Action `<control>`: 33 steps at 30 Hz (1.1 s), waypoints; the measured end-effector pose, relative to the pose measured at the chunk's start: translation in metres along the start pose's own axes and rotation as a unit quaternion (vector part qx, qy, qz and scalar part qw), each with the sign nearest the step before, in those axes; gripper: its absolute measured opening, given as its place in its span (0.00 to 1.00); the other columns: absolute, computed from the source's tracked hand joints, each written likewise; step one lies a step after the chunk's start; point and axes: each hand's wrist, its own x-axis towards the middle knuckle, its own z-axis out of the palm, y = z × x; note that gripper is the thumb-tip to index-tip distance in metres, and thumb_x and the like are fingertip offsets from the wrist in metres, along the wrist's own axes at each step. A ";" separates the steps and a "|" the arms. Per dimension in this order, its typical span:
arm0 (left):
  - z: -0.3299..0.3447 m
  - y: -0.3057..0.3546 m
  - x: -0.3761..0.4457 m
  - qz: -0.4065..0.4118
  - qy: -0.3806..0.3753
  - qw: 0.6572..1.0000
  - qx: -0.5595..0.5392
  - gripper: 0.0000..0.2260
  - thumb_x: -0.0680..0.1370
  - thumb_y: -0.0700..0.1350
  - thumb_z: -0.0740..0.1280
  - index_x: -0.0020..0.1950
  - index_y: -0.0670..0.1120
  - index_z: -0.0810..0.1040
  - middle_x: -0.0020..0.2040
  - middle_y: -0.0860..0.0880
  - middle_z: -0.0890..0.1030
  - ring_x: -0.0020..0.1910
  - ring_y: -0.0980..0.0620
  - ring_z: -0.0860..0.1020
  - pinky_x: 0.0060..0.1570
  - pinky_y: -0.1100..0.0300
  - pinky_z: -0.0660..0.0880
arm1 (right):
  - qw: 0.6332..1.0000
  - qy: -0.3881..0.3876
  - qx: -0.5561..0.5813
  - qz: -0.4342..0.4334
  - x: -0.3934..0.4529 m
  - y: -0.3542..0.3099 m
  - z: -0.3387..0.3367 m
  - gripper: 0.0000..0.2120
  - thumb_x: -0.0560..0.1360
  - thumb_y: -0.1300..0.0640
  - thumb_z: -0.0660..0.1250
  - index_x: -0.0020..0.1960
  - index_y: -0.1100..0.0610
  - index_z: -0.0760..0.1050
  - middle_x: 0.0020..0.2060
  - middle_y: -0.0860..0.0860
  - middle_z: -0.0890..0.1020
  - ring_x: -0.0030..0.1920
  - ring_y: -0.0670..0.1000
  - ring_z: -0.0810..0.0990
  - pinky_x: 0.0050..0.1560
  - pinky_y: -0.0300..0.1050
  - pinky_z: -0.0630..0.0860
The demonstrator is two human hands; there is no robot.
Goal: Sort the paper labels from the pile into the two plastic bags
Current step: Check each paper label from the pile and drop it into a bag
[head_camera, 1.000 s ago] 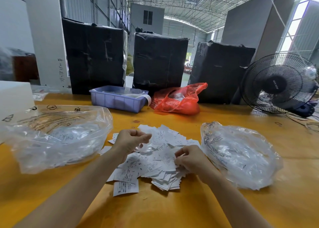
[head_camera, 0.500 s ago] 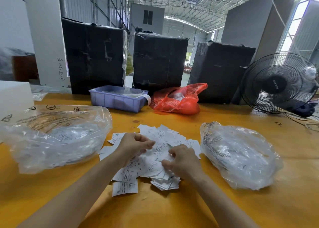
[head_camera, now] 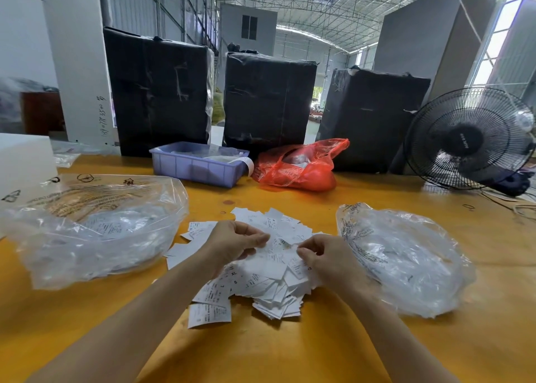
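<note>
Labels (head_camera: 261, 278) (print unreadable) under hands.

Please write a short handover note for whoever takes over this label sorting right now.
Left hand: over the pile, fingers curled, pinching labels.
Right hand: at the pile's right edge, pinching a label.
Pile of labels: loose on the yellow table, between the two bags.
Left bag and right bag: lying either side, each already holding some labels.
Done: part of the sorting.
Left: most of the pile, which shows S, L and XL marks.
</note>
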 end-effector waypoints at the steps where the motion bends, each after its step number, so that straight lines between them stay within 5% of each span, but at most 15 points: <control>1: -0.001 0.000 0.000 0.002 0.009 1.000 0.002 0.04 0.71 0.41 0.74 0.39 0.42 0.82 0.31 0.51 0.83 0.27 0.57 0.75 0.28 0.68 0.73 | 0.999 0.006 -0.034 -0.034 -0.002 -0.002 0.003 0.03 0.74 0.57 0.71 0.45 0.57 0.81 0.40 0.49 0.82 0.39 0.45 0.77 0.40 0.37 0.74; 5: -0.005 -0.001 0.002 -0.008 0.035 0.999 -0.004 0.03 0.71 0.40 0.74 0.39 0.41 0.82 0.31 0.51 0.82 0.30 0.55 0.75 0.29 0.67 0.72 | 0.982 -0.064 -0.098 -0.150 -0.009 -0.014 0.025 0.16 0.73 0.46 0.70 0.53 0.57 0.81 0.48 0.50 0.83 0.48 0.48 0.76 0.51 0.41 0.73; 8: -0.006 -0.002 0.001 -0.018 0.040 0.999 -0.015 0.03 0.71 0.40 0.74 0.39 0.42 0.82 0.31 0.50 0.83 0.30 0.55 0.75 0.27 0.67 0.71 | 0.915 -0.110 -0.312 -0.232 -0.009 -0.019 0.039 0.21 0.76 0.41 0.63 0.54 0.59 0.80 0.51 0.54 0.81 0.54 0.52 0.72 0.54 0.44 0.67; 13: -0.008 0.000 0.002 -0.012 0.039 0.999 -0.012 0.03 0.71 0.41 0.74 0.38 0.42 0.82 0.31 0.51 0.83 0.29 0.56 0.75 0.29 0.66 0.72 | 0.887 -0.087 -0.347 -0.293 -0.009 -0.024 0.038 0.13 0.80 0.62 0.55 0.44 0.62 0.77 0.40 0.58 0.82 0.40 0.56 0.78 0.44 0.44 0.71; 15: -0.010 0.000 0.002 -0.009 0.041 0.999 -0.014 0.03 0.71 0.41 0.74 0.39 0.42 0.82 0.31 0.51 0.83 0.29 0.55 0.75 0.30 0.66 0.72 | 0.946 -0.026 -0.232 -0.226 -0.010 -0.024 0.033 0.11 0.78 0.64 0.58 0.43 0.63 0.78 0.37 0.57 0.82 0.37 0.54 0.79 0.37 0.43 0.70; 17: -0.010 0.001 0.002 -0.010 0.044 0.999 -0.013 0.03 0.71 0.41 0.74 0.39 0.42 0.83 0.32 0.51 0.83 0.30 0.55 0.75 0.30 0.65 0.72 | 0.997 0.006 0.030 -0.075 -0.007 -0.024 0.022 0.07 0.75 0.65 0.64 0.42 0.63 0.80 0.35 0.56 0.82 0.35 0.51 0.80 0.34 0.43 0.75; 20: -0.009 0.002 0.002 -0.014 0.033 0.999 -0.010 0.03 0.70 0.41 0.75 0.39 0.42 0.83 0.32 0.51 0.83 0.30 0.55 0.76 0.29 0.66 0.73 | 0.907 -0.052 0.399 0.122 -0.006 -0.023 0.002 0.04 0.73 0.71 0.67 0.41 0.64 0.76 0.33 0.57 0.83 0.33 0.53 0.84 0.32 0.40 0.79; 23: -0.003 0.002 0.000 -0.023 0.002 1.000 0.000 0.04 0.70 0.41 0.75 0.39 0.42 0.83 0.32 0.50 0.83 0.30 0.56 0.77 0.30 0.66 0.74 | 0.867 -0.053 0.466 0.166 -0.007 -0.021 -0.004 0.06 0.71 0.73 0.67 0.42 0.64 0.74 0.32 0.58 0.83 0.32 0.53 0.83 0.31 0.41 0.79; 29: 0.004 0.002 -0.004 -0.035 -0.045 0.998 0.018 0.03 0.67 0.38 0.76 0.38 0.42 0.83 0.29 0.49 0.80 0.29 0.56 0.76 0.31 0.65 0.72 | 0.886 -0.031 0.454 0.090 -0.005 -0.017 -0.005 0.25 0.69 0.75 0.68 0.58 0.52 0.69 0.31 0.54 0.82 0.35 0.52 0.83 0.36 0.43 0.80; 33: 0.007 0.003 -0.006 -0.049 -0.072 0.996 0.002 0.03 0.67 0.37 0.76 0.37 0.41 0.84 0.28 0.48 0.79 0.26 0.57 0.74 0.26 0.67 0.69 | 0.878 -0.009 0.473 0.069 -0.006 -0.020 -0.008 0.08 0.72 0.71 0.67 0.49 0.62 0.76 0.36 0.58 0.83 0.36 0.52 0.84 0.37 0.41 0.80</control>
